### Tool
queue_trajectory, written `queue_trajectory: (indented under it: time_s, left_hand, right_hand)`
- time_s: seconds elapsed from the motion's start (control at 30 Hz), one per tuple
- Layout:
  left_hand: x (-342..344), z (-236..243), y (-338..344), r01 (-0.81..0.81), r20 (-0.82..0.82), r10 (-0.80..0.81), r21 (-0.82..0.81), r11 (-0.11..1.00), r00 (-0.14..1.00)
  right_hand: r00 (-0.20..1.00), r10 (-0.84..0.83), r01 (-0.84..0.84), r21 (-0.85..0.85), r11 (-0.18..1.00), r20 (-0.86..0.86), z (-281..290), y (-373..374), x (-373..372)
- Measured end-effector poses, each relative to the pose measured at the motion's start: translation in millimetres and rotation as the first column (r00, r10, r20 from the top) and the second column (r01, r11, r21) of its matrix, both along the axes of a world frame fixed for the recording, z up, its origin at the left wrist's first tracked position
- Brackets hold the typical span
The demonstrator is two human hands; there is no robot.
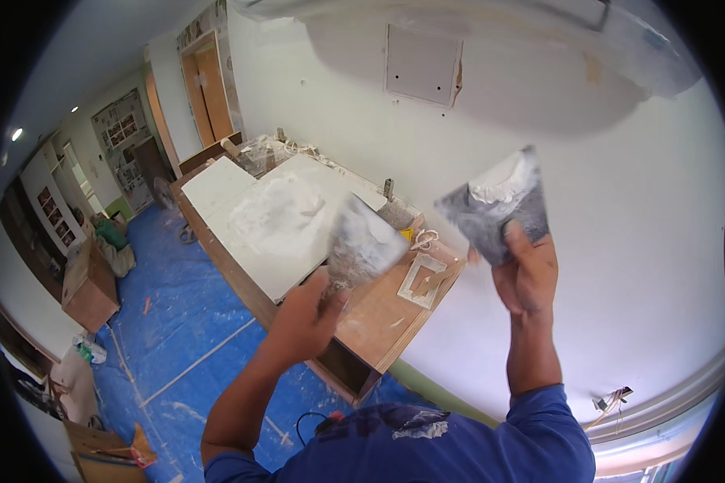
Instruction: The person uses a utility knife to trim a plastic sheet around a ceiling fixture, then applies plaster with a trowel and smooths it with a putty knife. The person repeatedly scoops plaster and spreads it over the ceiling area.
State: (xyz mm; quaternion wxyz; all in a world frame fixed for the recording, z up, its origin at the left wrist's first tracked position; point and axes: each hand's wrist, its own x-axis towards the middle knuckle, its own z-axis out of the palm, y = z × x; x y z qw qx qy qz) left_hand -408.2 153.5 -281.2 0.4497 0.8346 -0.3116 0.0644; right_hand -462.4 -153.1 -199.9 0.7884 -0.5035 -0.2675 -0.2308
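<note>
My left hand (302,318) grips a putty knife (364,241), its broad metal blade smeared white, over the workbench. Higher and to the right, in front of the wall, my right hand (525,270) holds a second putty knife (467,213) with a thick mound of white paste (495,181) on its blade. Below and behind the left knife lies a white board (274,262), with a patch of smeared paste (270,205) on its surface.
The wooden bench (387,326) carries a small plastic frame (423,282) and clutter. The white wall (628,241) has a recessed panel (423,64) and exposed wires (612,406) low down. A blue floor sheet (177,338) runs left toward cabinets (89,290) and doorways.
</note>
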Motion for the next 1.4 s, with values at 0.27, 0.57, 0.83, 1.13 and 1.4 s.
queue_trajectory:
  time_s: [0.27, 0.57, 0.83, 1.13, 1.4]
  left_hand:
    - [-24.0, 39.6, -4.7, 0.137, -0.466, -0.691, -0.767, 0.627, 0.553]
    - [-14.4, 31.0, -5.0, 0.015, 0.166, 0.026, -0.243, 0.97, 0.986]
    - [8.1, -0.5, -4.0, -0.226, 0.46, 0.152, 0.11, 0.968, 0.875]
    - [6.1, -42.8, 28.2, -0.246, 0.191, 0.334, -0.374, 0.894, 0.923]
    - [9.0, -43.5, 34.0, -0.321, -0.006, 0.381, -0.554, 0.768, 0.924]
  right_hand:
    - [0.813, -0.168, 0.575, -0.728, 0.373, 0.557, -3.1, 5.9, 25.2]
    - [0.879, -0.007, -0.048, -0.102, 0.994, -0.476, -22.4, -1.9, 19.1]
    - [0.77, 0.39, -0.372, 0.142, 0.917, -0.506, 34.3, 14.5, 28.6]
    - [0.368, -0.114, 0.634, -0.339, -0.695, 0.923, 158.4, -6.1, 127.0]
    - [0.274, 0.244, 0.421, 0.113, -0.9, 0.93, 136.4, -12.5, 195.5]
